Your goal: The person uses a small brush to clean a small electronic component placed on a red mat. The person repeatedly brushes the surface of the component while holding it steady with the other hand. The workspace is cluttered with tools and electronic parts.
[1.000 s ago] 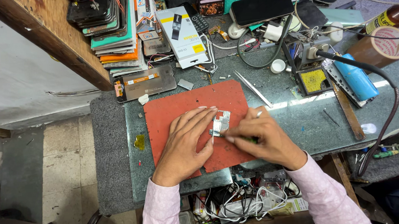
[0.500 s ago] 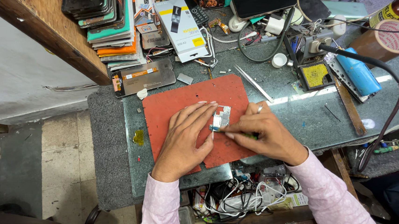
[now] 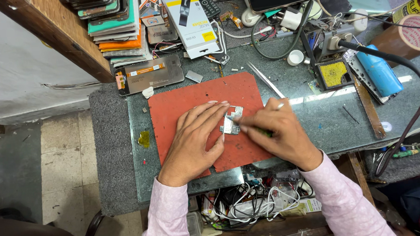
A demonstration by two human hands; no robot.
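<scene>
A small silver circuit board (image 3: 231, 122) lies on a red work mat (image 3: 189, 102) on the glass-topped bench. My left hand (image 3: 194, 139) rests flat on the mat, its fingertips steadying the board's left edge. My right hand (image 3: 282, 135) is closed around a thin green-handled tool (image 3: 262, 132) whose tip touches the board's right side. Most of the tool is hidden inside my fist.
Metal tweezers (image 3: 265, 79) lie just beyond the mat. A phone display panel (image 3: 150, 74) and stacked phone parts (image 3: 114, 23) sit at the back left. A yellow sponge tray (image 3: 333, 74), a blue cylinder (image 3: 377, 72) and a black cable (image 3: 407, 119) crowd the right.
Both hands stay on the board with only slight finger shifts. The view has tilted a little, moving the bench up in the frame.
</scene>
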